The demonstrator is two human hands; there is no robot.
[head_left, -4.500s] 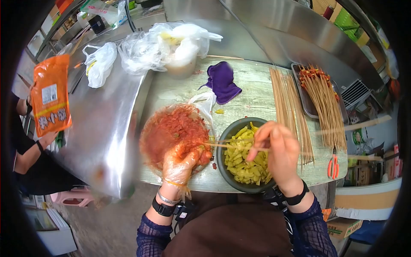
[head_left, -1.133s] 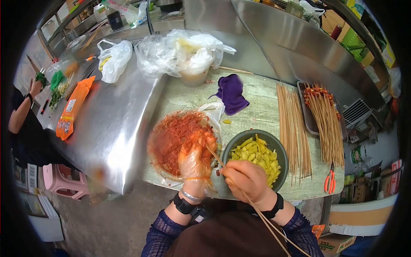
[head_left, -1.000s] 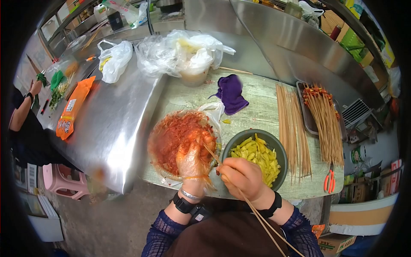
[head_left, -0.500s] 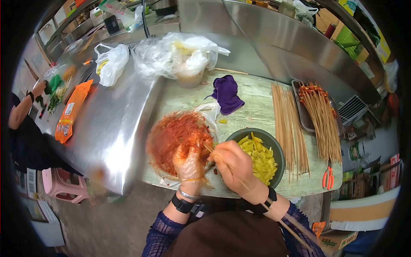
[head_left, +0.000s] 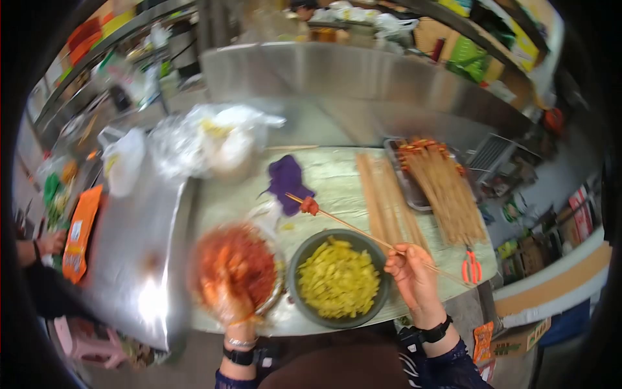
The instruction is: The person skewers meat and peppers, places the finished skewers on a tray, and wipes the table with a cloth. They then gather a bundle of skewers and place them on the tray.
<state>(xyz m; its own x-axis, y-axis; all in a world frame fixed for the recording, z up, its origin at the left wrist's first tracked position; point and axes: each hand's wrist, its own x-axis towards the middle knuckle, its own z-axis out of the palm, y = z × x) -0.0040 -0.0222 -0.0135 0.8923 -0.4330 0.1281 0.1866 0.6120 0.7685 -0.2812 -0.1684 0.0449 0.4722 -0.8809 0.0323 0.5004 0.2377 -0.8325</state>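
Skewer (head_left: 350, 225) with red chunk (head_left: 310, 206) pinched in right hand (head_left: 414, 275), tip crossing purple cloth (head_left: 285, 180). Gloved left hand (head_left: 230, 295) in meat bowl (head_left: 280, 285) – fingers unclear. From pepper bowl (head_left: 385, 285): meat bowl 9 o'clock, skewer tray (head_left: 421, 207) 2 o'clock. Orange packet (head_left: 81, 233) – print blurred.

Toward seven o'clock, the left hand (head_left: 230, 295) is blurred, its fingertips indistinct against the red mixture (head_left: 254, 259). Near nine o'clock, the view's dark edge cuts off a co-worker (head_left: 52, 243); toward ten, plastic bags (head_left: 184, 144) obscure a tub (head_left: 232, 163). Skewers (head_left: 450, 194) hide much of the tray (head_left: 407, 191) toward three, and shelf goods (head_left: 350, 14) at twelve are too smeared to identify.
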